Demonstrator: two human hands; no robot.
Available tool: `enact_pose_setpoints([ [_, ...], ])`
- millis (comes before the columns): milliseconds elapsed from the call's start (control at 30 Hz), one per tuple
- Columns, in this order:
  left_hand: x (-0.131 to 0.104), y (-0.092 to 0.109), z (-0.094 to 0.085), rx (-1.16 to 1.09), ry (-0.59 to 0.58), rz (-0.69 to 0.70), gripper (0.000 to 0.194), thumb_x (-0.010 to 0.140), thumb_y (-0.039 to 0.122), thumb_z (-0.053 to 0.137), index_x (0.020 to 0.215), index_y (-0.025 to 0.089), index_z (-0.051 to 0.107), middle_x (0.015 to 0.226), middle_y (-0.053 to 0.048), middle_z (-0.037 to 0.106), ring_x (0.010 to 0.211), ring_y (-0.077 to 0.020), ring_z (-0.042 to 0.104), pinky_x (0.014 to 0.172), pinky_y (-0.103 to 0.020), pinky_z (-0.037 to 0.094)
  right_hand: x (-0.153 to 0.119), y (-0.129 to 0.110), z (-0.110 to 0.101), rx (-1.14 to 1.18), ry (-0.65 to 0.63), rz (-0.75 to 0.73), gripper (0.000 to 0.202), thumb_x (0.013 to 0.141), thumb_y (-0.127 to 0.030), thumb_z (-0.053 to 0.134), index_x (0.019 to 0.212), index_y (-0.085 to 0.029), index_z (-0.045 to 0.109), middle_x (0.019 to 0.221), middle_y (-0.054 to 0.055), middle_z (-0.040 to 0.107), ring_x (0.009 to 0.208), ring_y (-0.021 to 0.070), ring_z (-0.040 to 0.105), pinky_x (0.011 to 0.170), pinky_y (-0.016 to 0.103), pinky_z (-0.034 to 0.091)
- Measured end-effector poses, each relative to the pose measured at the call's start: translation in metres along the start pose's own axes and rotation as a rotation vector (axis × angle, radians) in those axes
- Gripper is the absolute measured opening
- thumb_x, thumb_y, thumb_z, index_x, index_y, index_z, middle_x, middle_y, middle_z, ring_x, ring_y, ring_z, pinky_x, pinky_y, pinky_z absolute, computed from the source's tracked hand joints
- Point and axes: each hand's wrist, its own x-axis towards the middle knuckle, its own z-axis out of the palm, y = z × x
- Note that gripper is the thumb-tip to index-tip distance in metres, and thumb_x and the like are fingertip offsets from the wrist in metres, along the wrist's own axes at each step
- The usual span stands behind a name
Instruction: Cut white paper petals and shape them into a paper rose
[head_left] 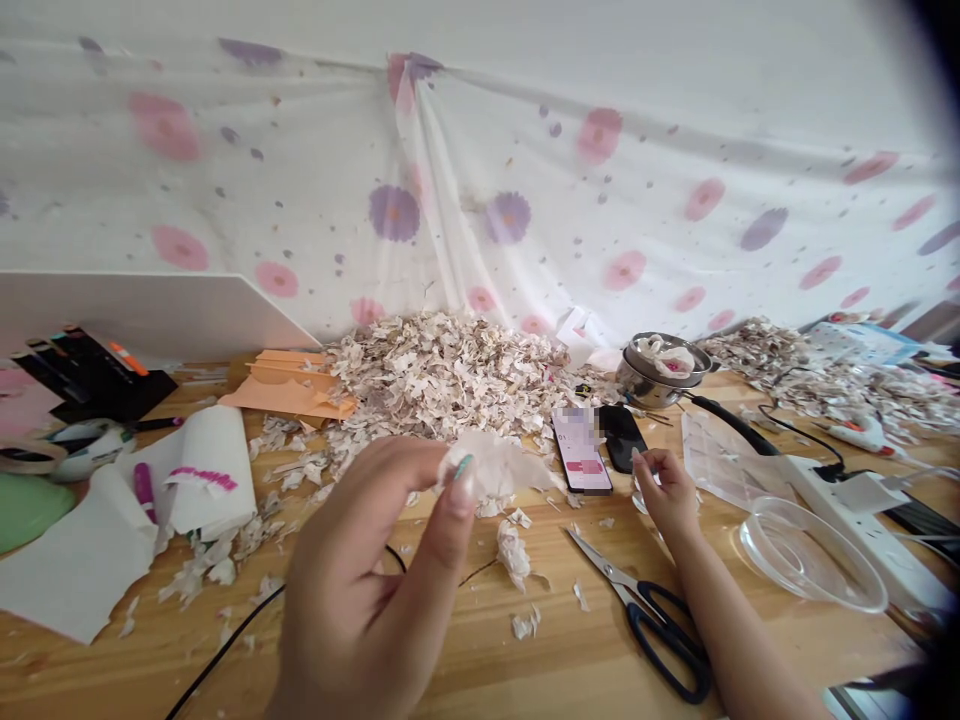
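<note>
My left hand (375,570) is raised close to the camera, thumb and forefinger pinching a thin, translucent piece of white paper (499,465). Further off, my right hand (667,490) is just in front of a dark phone (621,438); its fingertips are drawn together, and whatever they hold, if anything, is too small to name. Between the hands a crumpled paper wad (514,553) on a thin dark stem lies on the table. Black-handled scissors (649,610) rest by my right forearm, blades pointing away. A lit phone (581,450) lies beside the dark one.
A large heap of paper scraps (450,375) stands against the floral curtain (465,170). At right are a small metal pot (651,382), a clear plastic bowl (814,560) and a power strip (840,530). A white paper roll (214,470) and a black cable (225,640) lie left.
</note>
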Motion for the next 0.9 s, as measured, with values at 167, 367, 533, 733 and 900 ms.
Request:
enact_pose_setpoints([
  [167, 0.001, -0.011, 0.020, 0.020, -0.171, 0.024, 0.007, 0.090, 0.020, 0.054, 0.085, 0.022, 0.057, 0.079, 0.003, 0.058, 0.075, -0.0105, 0.055, 0.070, -0.022, 0.044, 0.011, -0.022, -0.022, 0.104, 0.161, -0.035, 0.026, 0.076, -0.035, 0.069, 0.069, -0.021, 0.048, 0.068, -0.002, 0.053, 0.065, 0.0154, 0.049, 0.062, 0.029, 0.038],
  [367, 0.000, -0.017, 0.037, -0.075, -0.224, -0.049, 0.012, 0.092, 0.025, 0.053, 0.083, 0.020, 0.059, 0.074, 0.002, 0.058, 0.071, -0.0107, 0.054, 0.068, -0.022, 0.042, -0.010, -0.094, -0.045, 0.351, 0.035, -0.090, 0.024, 0.082, -0.032, 0.063, 0.072, -0.023, 0.042, 0.058, -0.006, 0.047, 0.056, 0.0137, 0.046, 0.063, 0.032, 0.042],
  [533, -0.001, -0.017, 0.038, -0.112, -0.226, -0.103, 0.012, 0.091, 0.027, 0.054, 0.084, 0.020, 0.062, 0.075, 0.001, 0.060, 0.072, -0.0119, 0.055, 0.067, -0.023, 0.042, -0.049, -0.136, -0.047, 0.433, -0.208, -0.039, 0.025, 0.093, -0.032, 0.055, 0.074, -0.023, 0.042, 0.057, -0.006, 0.044, 0.053, 0.0124, 0.042, 0.055, 0.028, 0.038],
  [733, -0.001, -0.011, 0.030, -0.184, -0.029, -0.162, 0.012, 0.086, 0.030, 0.061, 0.078, 0.022, 0.064, 0.073, 0.002, 0.059, 0.069, -0.0121, 0.052, 0.066, -0.025, 0.040, -0.062, -0.147, -0.046, 0.277, -0.125, -0.033, 0.029, 0.092, -0.029, 0.060, 0.068, -0.021, 0.046, 0.058, -0.004, 0.047, 0.055, 0.0120, 0.044, 0.054, 0.027, 0.035],
  [900, -0.001, -0.007, 0.023, -0.189, 0.020, -0.155, 0.011, 0.085, 0.030, 0.062, 0.079, 0.022, 0.066, 0.071, 0.002, 0.058, 0.067, -0.0127, 0.051, 0.067, -0.027, 0.040, -0.060, -0.159, -0.046, 0.549, -0.222, -0.048, 0.025, 0.096, -0.031, 0.053, 0.076, -0.024, 0.040, 0.053, -0.007, 0.044, 0.051, 0.0121, 0.039, 0.052, 0.027, 0.034],
])
